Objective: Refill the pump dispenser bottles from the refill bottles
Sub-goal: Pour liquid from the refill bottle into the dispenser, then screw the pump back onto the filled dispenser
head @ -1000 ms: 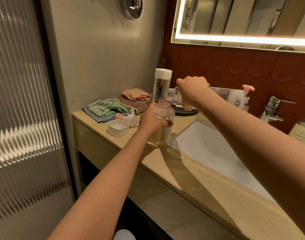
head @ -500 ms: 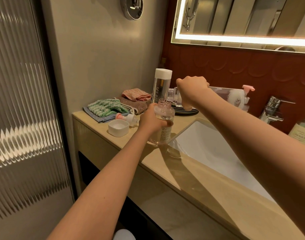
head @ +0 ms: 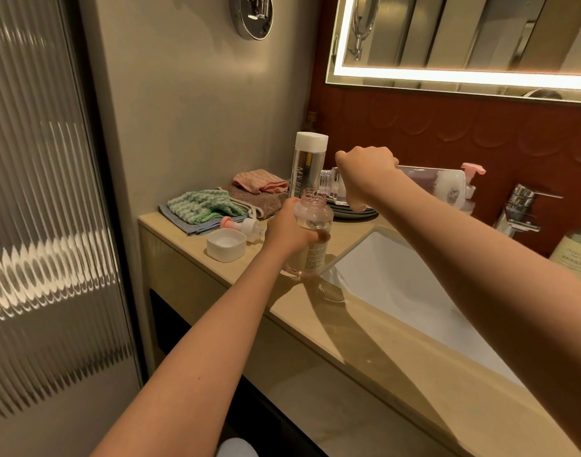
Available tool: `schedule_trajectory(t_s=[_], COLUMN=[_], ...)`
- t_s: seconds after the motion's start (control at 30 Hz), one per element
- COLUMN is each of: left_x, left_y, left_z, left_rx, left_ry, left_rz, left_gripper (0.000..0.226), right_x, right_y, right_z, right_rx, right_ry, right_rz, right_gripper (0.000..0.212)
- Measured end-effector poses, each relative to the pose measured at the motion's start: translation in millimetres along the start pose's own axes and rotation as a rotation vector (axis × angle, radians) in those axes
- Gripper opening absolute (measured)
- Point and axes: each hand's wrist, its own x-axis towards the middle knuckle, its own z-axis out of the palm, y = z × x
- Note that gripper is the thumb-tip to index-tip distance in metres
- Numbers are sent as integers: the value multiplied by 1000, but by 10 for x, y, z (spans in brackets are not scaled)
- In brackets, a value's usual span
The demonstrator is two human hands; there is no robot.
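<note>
Counter: the beige top [head: 315, 311] runs under both forearms; the white sink basin [head: 398, 278] lies beneath the right forearm.
Left hand: the left hand [head: 287, 230] wraps its fingers round the dispenser bottle [head: 312, 245] and holds it upright at the basin's corner.
Dispenser bottle: clear and pinkish, its neck open with no pump on it.
White cap: the white cap [head: 226, 247] lies open side up on the counter, just left of the left hand.
Pump head: the pink-and-white pump head [head: 243, 225] lies on its side just beyond the cap.
Right hand: the right hand [head: 365, 174], above and beyond the left, is curled in a fist round the refill bottle [head: 424, 183] near its neck.
Refill bottle: clear and tipped nearly level, its threaded mouth just over the dispenser's open neck.
Tall bottle: the white-capped tall bottle [head: 307, 166] stands upright just behind the dispenser.
Cloths: folded cloths [head: 203, 209] lie beyond the left hand, to its left.
Faucet: the chrome faucet [head: 519, 206] stands well right of the right hand.
</note>
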Motion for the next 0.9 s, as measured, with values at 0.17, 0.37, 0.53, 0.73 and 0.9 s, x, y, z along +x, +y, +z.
schedule_trajectory(t_s=[0.17,0.37,0.53,0.73,0.9], left_x=[-3,-8,-12,-27,-49], left_y=[12,20,22,10,13], left_z=[-6,-14,-12,-17,-11], left_rx=[-4,0,-3,-10,-9], left_ry=[-4,-10,-13,1,9], left_rz=[-6,0,6,10,10], left_gripper=[84,84,81,81,82], right_x=[-8,-14,-1,-9,-35], right_y=[1,22,46,112,127], right_z=[1,36,88,189,330], right_rx=[-20,-2,31,199,379], right_ry=[-7,-7,0,-42,-30], right_rz=[-18,-5,21,69,118], right_gripper=[52,54,54,62,62])
